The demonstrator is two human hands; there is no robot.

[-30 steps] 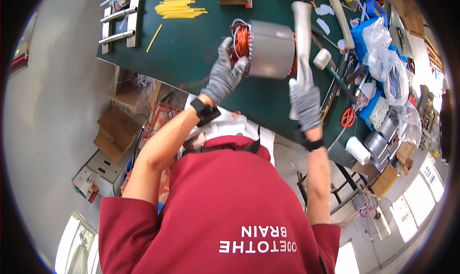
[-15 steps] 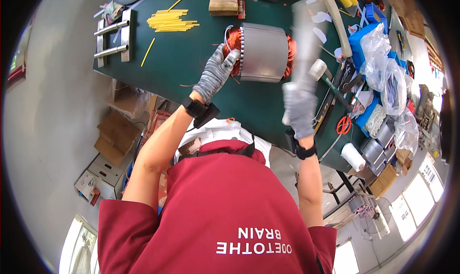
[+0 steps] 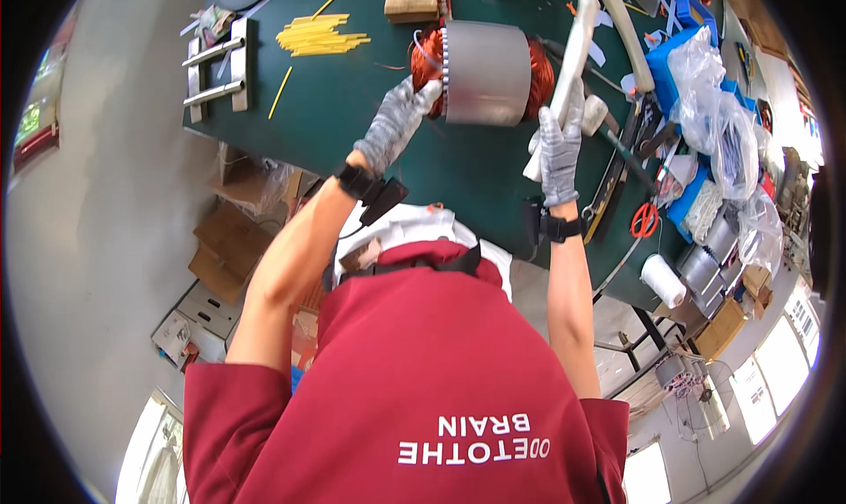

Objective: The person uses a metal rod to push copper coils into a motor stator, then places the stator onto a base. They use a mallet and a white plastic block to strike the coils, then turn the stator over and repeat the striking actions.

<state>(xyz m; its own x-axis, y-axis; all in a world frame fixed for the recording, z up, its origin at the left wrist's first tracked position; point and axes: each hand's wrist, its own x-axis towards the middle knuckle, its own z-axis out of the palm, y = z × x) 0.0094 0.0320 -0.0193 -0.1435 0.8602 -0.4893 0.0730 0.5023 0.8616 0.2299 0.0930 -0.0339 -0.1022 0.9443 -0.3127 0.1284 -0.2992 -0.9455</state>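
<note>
the gloved left hand [image 3: 395, 127] has its fingertips against the coppery windings [image 3: 423, 69] at the left end of a grey metal cylinder [image 3: 487, 72] — whether it grips them, i cannot tell. the gloved right hand [image 3: 560, 147] is closed around a tilted white bar [image 3: 577, 50], near the cylinder's right end. the cylinder lies on its side on the green tabletop [image 3: 467, 174] — yellow sticks [image 3: 322, 37] to its left.

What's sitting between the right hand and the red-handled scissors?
In the head view, a long black bar lies between the right hand and the red-handled scissors.
</note>
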